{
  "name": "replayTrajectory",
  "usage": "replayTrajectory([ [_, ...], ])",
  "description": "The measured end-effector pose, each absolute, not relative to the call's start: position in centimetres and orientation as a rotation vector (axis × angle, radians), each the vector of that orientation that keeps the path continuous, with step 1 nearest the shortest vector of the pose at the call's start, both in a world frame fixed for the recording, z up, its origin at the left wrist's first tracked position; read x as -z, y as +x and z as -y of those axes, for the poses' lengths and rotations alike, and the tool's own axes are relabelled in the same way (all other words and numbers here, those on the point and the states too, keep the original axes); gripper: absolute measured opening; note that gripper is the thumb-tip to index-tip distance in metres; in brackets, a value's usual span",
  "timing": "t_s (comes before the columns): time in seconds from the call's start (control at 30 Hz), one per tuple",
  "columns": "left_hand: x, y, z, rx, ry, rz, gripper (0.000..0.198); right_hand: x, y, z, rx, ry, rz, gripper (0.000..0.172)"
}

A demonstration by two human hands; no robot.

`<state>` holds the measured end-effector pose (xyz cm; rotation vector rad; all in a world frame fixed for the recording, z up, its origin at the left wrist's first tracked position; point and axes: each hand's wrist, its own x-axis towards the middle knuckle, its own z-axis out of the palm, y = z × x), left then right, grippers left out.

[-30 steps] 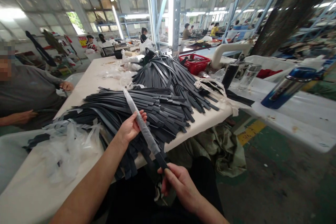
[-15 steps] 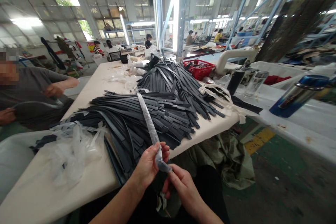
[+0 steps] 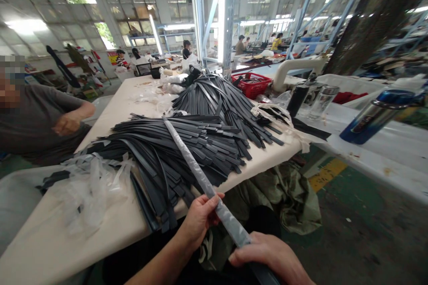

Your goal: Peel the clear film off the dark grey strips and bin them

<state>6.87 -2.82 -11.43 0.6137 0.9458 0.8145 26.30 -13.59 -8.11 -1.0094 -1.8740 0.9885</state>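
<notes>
I hold a long dark strap in a clear plastic sleeve (image 3: 190, 160), slanting from the pile down to my lap. My left hand (image 3: 200, 218) is closed round its middle, near the table's front edge. My right hand (image 3: 270, 258) grips its lower end at the bottom of the view, fingers wrapped round it. The strap's far tip lies over a big heap of black straps (image 3: 187, 142) on the cream table (image 3: 40, 249).
Crumpled clear plastic sleeves (image 3: 90, 187) lie left of the heap. A person in a grey shirt (image 3: 36, 120) sits at the left. A red basket (image 3: 252, 83), a black bottle (image 3: 297, 98), a glass jar (image 3: 321, 100) and a blue flask (image 3: 377, 113) stand right. Olive cloth (image 3: 284, 200) hangs under the table.
My left hand slid down the sleeved strap from mid-length toward the table edge. My right hand moved lower and right along the strap, which now reaches further toward me.
</notes>
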Motion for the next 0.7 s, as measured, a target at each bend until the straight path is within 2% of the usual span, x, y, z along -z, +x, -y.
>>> replayTrajectory([
  [0.1, 11.7, 6.4, 4.0, -0.775, 0.747, -0.984, 0.047, 6.6, 26.3, 11.2, -0.712, -1.174, 1.806, 0.024],
  [0.17, 11.9, 6.0, 5.0, -0.730, 0.791, -0.979, 0.044, 6.3, 26.1, 9.1, -0.702, -1.316, 1.623, 0.027],
  [0.4, 14.5, 6.2, 8.6, -0.438, 0.950, -0.848, 0.028, 9.5, 21.2, 3.9, -1.772, -1.060, 1.113, 0.042],
  [0.5, 14.7, 6.0, 9.1, -0.390, 1.005, -0.833, 0.021, 10.9, 19.0, 4.2, -1.907, -1.002, 0.983, 0.055],
  [0.57, 14.0, 5.3, 8.9, -0.389, 1.071, -0.817, 0.015, 11.1, 18.7, 5.1, -1.926, -0.980, 0.946, 0.053],
  [0.7, 11.6, 2.8, 7.6, -0.545, 1.041, -0.723, 0.040, 9.7, 21.0, 7.9, -1.791, -0.834, 1.254, 0.046],
])
